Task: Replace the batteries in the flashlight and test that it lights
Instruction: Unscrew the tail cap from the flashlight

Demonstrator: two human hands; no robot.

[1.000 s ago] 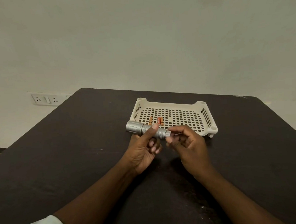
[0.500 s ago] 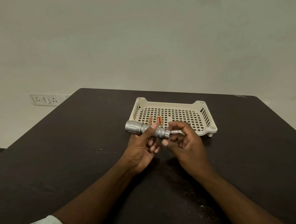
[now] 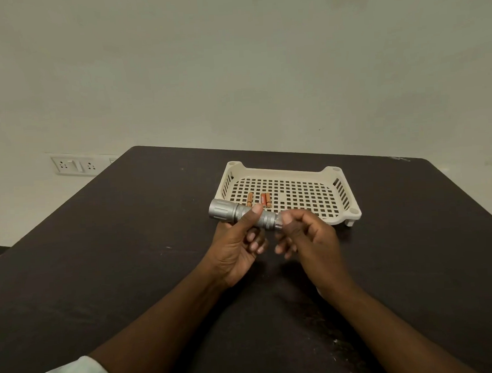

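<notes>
— Where's the flashlight (image 3: 242,216) now?

— Up off the dark table (image 3: 100,251), held level just in front of the tray. The left hand (image 3: 236,244) has its fingers wrapped round the middle of the barrel, thumb on top, the wide head pointing to nine o'clock. I'd say that grip is there to steady the body while the other end gets twisted.

— And the right hand (image 3: 307,237)?

— Its thumb and fingertips are pinched at the tail cap (image 3: 278,222), at the three o'clock end. It's blurred there, so whether the cap is loose I can't tell.

— What's in the tray?

— The cream slotted tray (image 3: 335,181) sits at twelve o'clock from the hands. Three copper-topped batteries (image 3: 264,200) lie on its near-left floor, one a little apart from a touching pair. Probably parked there so they can't roll away.
</notes>
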